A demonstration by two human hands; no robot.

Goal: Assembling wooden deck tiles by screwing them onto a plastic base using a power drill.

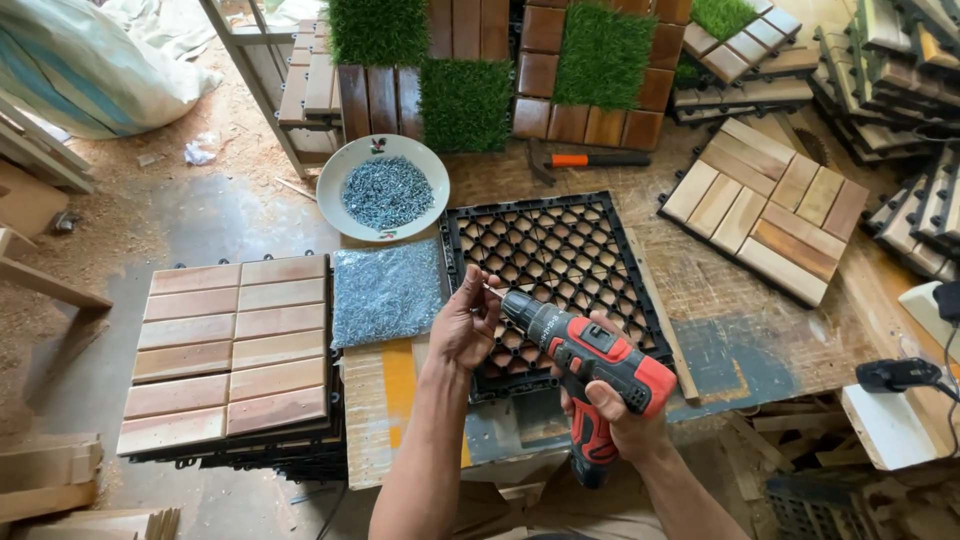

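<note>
A red and black cordless drill (pixel 585 365) is gripped by its handle in the right hand (pixel 615 415), clenched around the grip, while a screw (pixel 493 291) is pinched at the bit's tip between the fingertips of the left hand (pixel 465 325). Both are held just above the near left corner of a black plastic grid base (pixel 555 275), which lies bare on the workbench (pixel 720 340); no wooden slats are seen laid on it yet, so the fastening of this tile appears, by judgement, not to have begun.

Directly left of the grid base, a clear bag of screws (pixel 385 293) is laid flat, and beyond that bag a white bowl of screws (pixel 383 187) is set. Farther left of the grid base, a stack of finished slatted tiles (pixel 232 350) is piled, suggesting a good share of the work is already done. Right of the grid base, one more wooden slat tile (pixel 765 210) is placed at an angle. Behind the grid base, an orange-handled hammer (pixel 585 159) is left lying, with tiles of wood and artificial grass (pixel 590 60) beyond it.
</note>
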